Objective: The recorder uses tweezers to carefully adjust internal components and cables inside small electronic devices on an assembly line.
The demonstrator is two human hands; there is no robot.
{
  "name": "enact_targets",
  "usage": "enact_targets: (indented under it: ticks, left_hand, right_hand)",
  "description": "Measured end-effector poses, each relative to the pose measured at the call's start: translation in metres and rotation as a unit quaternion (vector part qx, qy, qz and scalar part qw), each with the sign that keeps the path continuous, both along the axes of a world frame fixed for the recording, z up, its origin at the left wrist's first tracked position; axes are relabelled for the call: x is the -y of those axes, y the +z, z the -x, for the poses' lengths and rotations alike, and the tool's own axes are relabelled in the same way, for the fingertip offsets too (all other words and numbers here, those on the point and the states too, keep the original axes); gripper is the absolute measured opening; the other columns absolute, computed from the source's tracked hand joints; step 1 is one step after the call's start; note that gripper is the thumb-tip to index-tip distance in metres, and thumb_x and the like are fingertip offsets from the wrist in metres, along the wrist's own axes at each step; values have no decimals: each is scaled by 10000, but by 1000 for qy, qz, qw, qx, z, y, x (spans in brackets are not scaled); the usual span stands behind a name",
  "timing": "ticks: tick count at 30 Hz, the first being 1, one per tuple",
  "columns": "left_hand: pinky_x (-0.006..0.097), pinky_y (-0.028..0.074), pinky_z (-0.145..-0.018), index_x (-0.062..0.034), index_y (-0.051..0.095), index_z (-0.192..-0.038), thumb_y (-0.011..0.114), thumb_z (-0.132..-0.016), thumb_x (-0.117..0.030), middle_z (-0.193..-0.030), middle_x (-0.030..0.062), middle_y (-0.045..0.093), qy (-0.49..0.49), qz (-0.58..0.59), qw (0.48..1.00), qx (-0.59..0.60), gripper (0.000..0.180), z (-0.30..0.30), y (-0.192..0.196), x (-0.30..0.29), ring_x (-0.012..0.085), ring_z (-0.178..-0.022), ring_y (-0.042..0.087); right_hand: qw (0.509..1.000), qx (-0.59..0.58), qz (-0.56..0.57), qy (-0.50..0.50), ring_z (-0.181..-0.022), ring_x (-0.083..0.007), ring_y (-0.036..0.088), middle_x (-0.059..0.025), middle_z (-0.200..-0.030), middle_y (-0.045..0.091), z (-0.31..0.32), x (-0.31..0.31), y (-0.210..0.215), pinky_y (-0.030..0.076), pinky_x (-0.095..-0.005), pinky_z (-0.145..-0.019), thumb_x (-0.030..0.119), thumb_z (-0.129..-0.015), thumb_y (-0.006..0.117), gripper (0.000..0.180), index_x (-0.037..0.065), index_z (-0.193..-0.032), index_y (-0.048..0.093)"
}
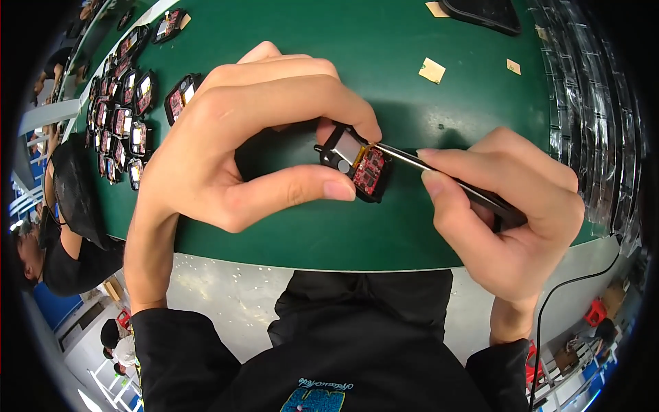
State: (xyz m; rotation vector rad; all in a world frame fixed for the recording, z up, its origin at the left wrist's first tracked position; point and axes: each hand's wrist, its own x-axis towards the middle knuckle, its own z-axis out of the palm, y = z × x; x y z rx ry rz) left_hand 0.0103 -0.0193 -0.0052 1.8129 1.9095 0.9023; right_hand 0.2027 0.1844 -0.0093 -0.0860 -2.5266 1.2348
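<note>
Between the thumb and fingers of my left hand (226, 130) is a small black device housing (368, 173), tilted and held above the table. Its inside faces up, with a red circuit board, a silver battery-like block and a strip of amber tape or flex. My right hand (511, 213) grips a pair of tweezers (453, 180) with a dark handle. The tweezers' pale tips reach the upper edge of the housing, beside the amber strip and close to my left fingertip. Whether they pinch anything there is too small to tell.
Many similar opened housings (123, 120) stand grouped at the left of the green table (412, 237); another (180, 99) sits behind my left hand. Small tan paper pieces (432, 71) and a black phone-like object (484, 12) lie at the back. Clear plastic trays (583, 117) line the right. A person (75, 226) sits left.
</note>
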Motion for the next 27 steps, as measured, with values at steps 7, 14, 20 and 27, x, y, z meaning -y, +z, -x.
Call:
enact_targets:
  ticks: [7, 14, 20, 27]
  left_hand:
    - [358, 394, -770, 29, 791, -1061, 839, -737, -399, -950, 126, 781, 17, 14, 1000, 16, 539, -2, 2, -2, 232, -805, 669]
    - [361, 390, -767, 28, 793, -1046, 833, -744, -442, -947, 125, 780, 0, 10, 1000, -20, 560, 0, 3, 0, 231, -801, 668]
    - [362, 388, -764, 25, 795, -1038, 825, -752, -451, -948, 127, 780, 20, 15, 1000, 1, 556, -3, 4, -1, 232, -797, 667]
    - [365, 394, -772, 24, 793, -1045, 828, -761, -445, -946, 127, 779, 7, 6, 1000, -12, 550, -1, 1, 1, 239, -799, 668]
  right_hand:
    - [1000, -23, 18, 3, -549, -69, 519, -36, -689, 649, -1, -1, -6, 323, -235, -503, -103, -756, 772, 225, -35, -960, 839]
    - [1000, -26, 7, 10, -536, -56, 489, -30, -687, 643, 0, -1, -5, 307, -231, -494, -100, -753, 784, 222, -37, -959, 838]
    - [999, -42, 17, 11, -525, -50, 473, -24, -680, 635, -1, 0, -9, 296, -228, -487, -102, -752, 786, 229, -31, -964, 836]
    - [999, -47, -1, 8, -514, -46, 462, -20, -683, 633, 0, 1, -8, 284, -227, -477, -109, -747, 792, 234, -22, -959, 838]
